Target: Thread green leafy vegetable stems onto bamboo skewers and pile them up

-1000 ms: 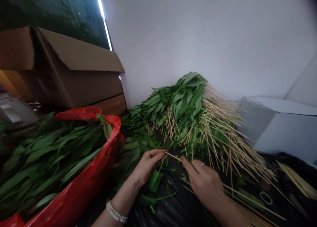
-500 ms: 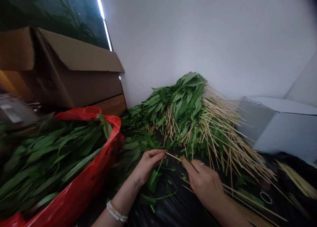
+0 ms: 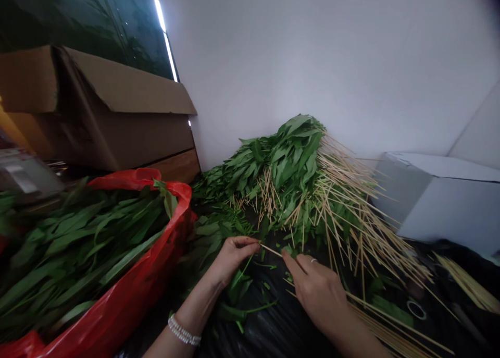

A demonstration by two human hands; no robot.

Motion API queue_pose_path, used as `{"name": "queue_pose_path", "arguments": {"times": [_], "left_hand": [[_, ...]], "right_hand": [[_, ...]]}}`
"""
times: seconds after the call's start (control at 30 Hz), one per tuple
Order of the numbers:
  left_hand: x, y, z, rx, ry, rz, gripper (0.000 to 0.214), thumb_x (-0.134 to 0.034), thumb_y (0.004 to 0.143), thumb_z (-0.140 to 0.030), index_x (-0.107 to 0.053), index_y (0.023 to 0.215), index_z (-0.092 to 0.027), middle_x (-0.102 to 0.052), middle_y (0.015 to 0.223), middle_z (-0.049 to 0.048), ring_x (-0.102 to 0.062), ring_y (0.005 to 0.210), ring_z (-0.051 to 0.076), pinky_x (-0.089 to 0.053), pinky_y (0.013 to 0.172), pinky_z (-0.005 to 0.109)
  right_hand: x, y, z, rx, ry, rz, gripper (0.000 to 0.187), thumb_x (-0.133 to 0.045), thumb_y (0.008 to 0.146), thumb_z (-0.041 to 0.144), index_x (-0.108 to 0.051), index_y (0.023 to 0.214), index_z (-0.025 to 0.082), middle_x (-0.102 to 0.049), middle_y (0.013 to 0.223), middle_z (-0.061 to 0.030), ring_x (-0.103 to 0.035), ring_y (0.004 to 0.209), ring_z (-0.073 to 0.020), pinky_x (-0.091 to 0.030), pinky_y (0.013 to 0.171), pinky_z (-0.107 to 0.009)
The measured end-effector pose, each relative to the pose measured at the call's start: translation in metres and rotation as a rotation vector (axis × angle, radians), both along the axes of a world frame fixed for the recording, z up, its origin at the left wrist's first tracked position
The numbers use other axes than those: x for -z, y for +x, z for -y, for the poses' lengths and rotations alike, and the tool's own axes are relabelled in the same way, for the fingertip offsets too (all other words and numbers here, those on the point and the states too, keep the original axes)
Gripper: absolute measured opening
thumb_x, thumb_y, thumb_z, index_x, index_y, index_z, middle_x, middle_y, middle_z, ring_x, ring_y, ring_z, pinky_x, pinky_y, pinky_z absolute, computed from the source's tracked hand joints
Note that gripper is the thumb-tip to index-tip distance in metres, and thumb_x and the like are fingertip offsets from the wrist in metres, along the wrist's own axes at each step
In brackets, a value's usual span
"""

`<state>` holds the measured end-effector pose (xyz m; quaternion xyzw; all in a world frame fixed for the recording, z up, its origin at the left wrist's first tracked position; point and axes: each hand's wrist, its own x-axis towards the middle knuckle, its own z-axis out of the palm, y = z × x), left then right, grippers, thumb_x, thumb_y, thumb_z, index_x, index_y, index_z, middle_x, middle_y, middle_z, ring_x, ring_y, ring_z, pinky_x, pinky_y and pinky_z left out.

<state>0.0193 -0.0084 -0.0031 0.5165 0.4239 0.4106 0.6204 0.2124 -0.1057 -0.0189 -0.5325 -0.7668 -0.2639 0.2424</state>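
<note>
My left hand (image 3: 233, 257) pinches a green leaf (image 3: 239, 280) that hangs below its fingers, close to the tip of a thin bamboo skewer (image 3: 271, 250). My right hand (image 3: 317, 291), with a ring on one finger, grips the other end of that skewer between thumb and fingers. Both hands work low over a black plastic sheet (image 3: 281, 329). Just beyond them rises a big heap of leaves threaded on skewers (image 3: 300, 178), sticks fanning out to the right.
A red plastic bag (image 3: 128, 295) full of loose green leaves stands at the left. Stacked cardboard boxes (image 3: 113, 123) sit behind it. A white box (image 3: 445, 201) is at the right, with bare skewers (image 3: 464, 282) lying nearby. A white wall closes the back.
Both hands have shifted slightly left and down with the skewer between them. The leaf under my left hand hangs a little lower.
</note>
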Motion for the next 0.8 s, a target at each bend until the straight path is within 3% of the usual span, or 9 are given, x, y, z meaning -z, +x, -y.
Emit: {"name": "queue_pose_path", "arguments": {"times": [0.17, 0.33, 0.5, 0.7, 0.8], "left_hand": [[-0.001, 0.000, 0.000, 0.029, -0.086, 0.108, 0.031, -0.083, 0.057, -0.030, -0.073, 0.082, -0.015, -0.071, 0.072, 0.0032, -0.060, 0.062, 0.011, -0.042, 0.060, 0.020], [-0.004, 0.000, 0.001, 0.050, -0.168, 0.140, 0.027, -0.085, 0.053, -0.028, -0.071, 0.072, -0.014, -0.068, 0.065, 0.0008, -0.055, 0.054, 0.008, -0.038, 0.053, 0.018], [-0.001, 0.005, 0.007, 0.126, -0.147, 0.079, 0.025, -0.083, 0.055, -0.029, -0.071, 0.071, -0.014, -0.066, 0.062, -0.0003, -0.051, 0.052, 0.007, -0.034, 0.051, 0.019], [-0.002, 0.003, 0.008, 0.309, -0.082, 0.045, 0.027, -0.082, 0.058, -0.029, -0.073, 0.079, -0.015, -0.068, 0.070, 0.0011, -0.052, 0.056, 0.008, -0.037, 0.056, 0.019], [-0.004, -0.003, 0.000, 0.209, -0.064, 0.125, 0.033, -0.081, 0.061, -0.031, -0.072, 0.090, -0.017, -0.070, 0.085, 0.0041, -0.055, 0.062, 0.008, -0.040, 0.060, 0.019]], "right_hand": [[0.000, 0.000, -0.001, -0.013, 0.010, -0.058, 0.039, -0.041, 0.083, 0.005, -0.057, 0.117, 0.013, -0.058, 0.078, -0.0037, -0.055, 0.065, -0.0150, -0.038, 0.060, -0.028], [-0.002, -0.002, 0.001, -0.034, -0.002, -0.065, 0.040, -0.041, 0.083, 0.005, -0.055, 0.120, 0.013, -0.059, 0.080, -0.0037, -0.056, 0.066, -0.0153, -0.039, 0.061, -0.028], [0.002, -0.007, 0.001, -0.033, -0.003, -0.049, 0.042, -0.040, 0.081, 0.002, -0.055, 0.118, 0.011, -0.059, 0.079, -0.0041, -0.056, 0.065, -0.0153, -0.040, 0.060, -0.028], [-0.001, -0.009, 0.000, -0.063, 0.011, -0.103, 0.035, -0.038, 0.084, 0.004, -0.057, 0.112, 0.012, -0.060, 0.077, -0.0041, -0.056, 0.063, -0.0156, -0.039, 0.059, -0.028], [-0.006, -0.004, -0.001, -0.064, 0.030, -0.202, 0.027, -0.036, 0.088, 0.008, -0.058, 0.104, 0.014, -0.059, 0.076, -0.0032, -0.056, 0.064, -0.0148, -0.038, 0.062, -0.027]]}}
